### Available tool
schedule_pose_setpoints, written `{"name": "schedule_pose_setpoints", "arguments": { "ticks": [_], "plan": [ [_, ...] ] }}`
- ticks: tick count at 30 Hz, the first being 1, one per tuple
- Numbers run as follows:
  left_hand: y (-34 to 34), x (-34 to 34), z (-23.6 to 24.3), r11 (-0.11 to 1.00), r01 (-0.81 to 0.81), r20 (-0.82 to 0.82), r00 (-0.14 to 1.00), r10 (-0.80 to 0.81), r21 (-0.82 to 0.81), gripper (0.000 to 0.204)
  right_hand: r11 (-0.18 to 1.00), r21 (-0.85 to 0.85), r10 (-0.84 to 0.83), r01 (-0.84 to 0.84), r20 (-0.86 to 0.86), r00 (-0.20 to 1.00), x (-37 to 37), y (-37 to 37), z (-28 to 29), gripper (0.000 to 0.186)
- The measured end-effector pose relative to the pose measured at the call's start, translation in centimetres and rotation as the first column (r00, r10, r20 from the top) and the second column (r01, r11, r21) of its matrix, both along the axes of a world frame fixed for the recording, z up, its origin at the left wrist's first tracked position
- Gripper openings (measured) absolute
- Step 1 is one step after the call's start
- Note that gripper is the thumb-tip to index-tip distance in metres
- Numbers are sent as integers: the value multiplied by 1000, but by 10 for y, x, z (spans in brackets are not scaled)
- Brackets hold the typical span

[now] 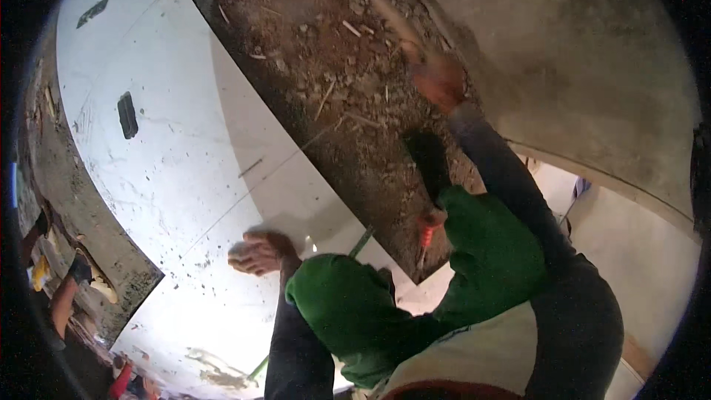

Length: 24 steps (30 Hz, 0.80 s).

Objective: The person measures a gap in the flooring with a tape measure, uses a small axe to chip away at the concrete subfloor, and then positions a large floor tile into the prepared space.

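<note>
My left hand [263,253] lies flat on a large white slab [178,200], fingers stretched out, holding nothing. The slab is smudged with dark specks, and a thin straight line crosses it near this hand. Over the rubble on the far right, my right hand [442,83] is closed around a light brown wooden stick [392,18]. Motion blurs both, and whether the stick has a head cannot be made out. Beside my green-clad knee is a small red, handle-like thing [426,235], partly hidden, with a thin end pointing down toward the slab's corner.
Broken soil and rubble [326,67] lie between the slab and a grey concrete surface [578,44]. A dark grey block [127,115] rests on the slab. A green strip [361,241] shows by my knee. Another person's arm [65,304] is at the lower left.
</note>
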State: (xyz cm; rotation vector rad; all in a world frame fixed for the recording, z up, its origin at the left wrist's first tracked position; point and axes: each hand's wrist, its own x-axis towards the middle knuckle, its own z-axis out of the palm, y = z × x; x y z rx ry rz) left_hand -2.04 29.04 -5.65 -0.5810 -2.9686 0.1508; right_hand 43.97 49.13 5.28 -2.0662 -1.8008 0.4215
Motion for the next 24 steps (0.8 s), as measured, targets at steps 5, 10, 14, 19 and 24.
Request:
{"name": "schedule_pose_setpoints", "arguments": {
  "ticks": [5,10,14,19,24],
  "plan": [
    [-2,-14,6,996,-52,14,999,51,66,85,827,375,409,-418,108,906,-99,43,55,49],
    [-1,3,0,996,-3,79,997,-4,86,83,993,-118,-14,8,-53,999,71,-40,2,54],
    [-14,-11,6,993,29,-28,999,-26,113,85,492,-695,-780,525,-83,620,75,-8,-47,60],
    [5,14,13,1000,-8,133,991,7,7,87,905,-390,-205,169,-52,977,101,-22,-70,53],
    [0,4,18,998,-14,114,993,7,62,87,990,-54,111,-128,-248,962,-25,13,23,49]
  ]
}}
